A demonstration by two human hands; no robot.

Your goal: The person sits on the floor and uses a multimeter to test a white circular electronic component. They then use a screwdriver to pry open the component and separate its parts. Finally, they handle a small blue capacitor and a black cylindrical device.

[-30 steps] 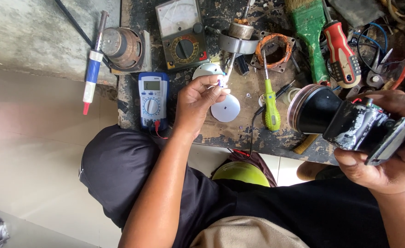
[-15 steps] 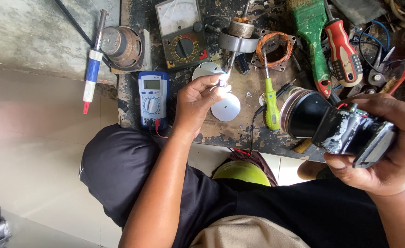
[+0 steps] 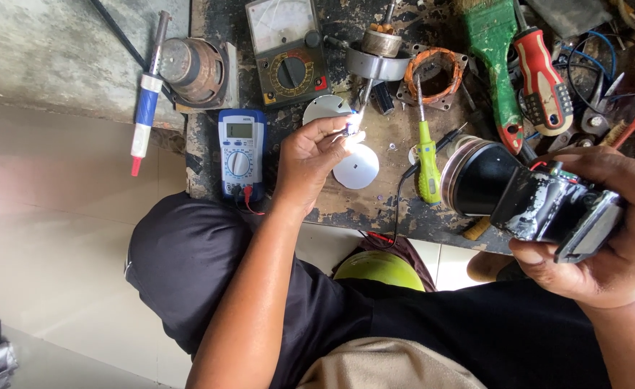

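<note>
My left hand (image 3: 310, 162) is over the workbench, its fingertips pinching a small glowing part (image 3: 351, 130) just above a white round disc (image 3: 356, 166). A second white disc (image 3: 321, 109) lies partly behind the fingers. My right hand (image 3: 609, 230) grips a worn black torch (image 3: 508, 191) with a wide round head, held at the bench's near edge. A black wire (image 3: 404, 194) runs across the bench between the disc and the torch head.
On the dirty bench (image 3: 375, 216) lie a blue digital multimeter (image 3: 240, 153), an analogue meter (image 3: 286, 49), a green screwdriver (image 3: 427, 162), a red-handled screwdriver (image 3: 541, 75), a green brush (image 3: 496, 50), a copper coil (image 3: 433, 72), a motor rotor (image 3: 379, 54) and a speaker (image 3: 191, 70).
My right hand has brought the torch a little to the left, closer to the green screwdriver. My left hand stays over the white disc, still pinching the small part.
</note>
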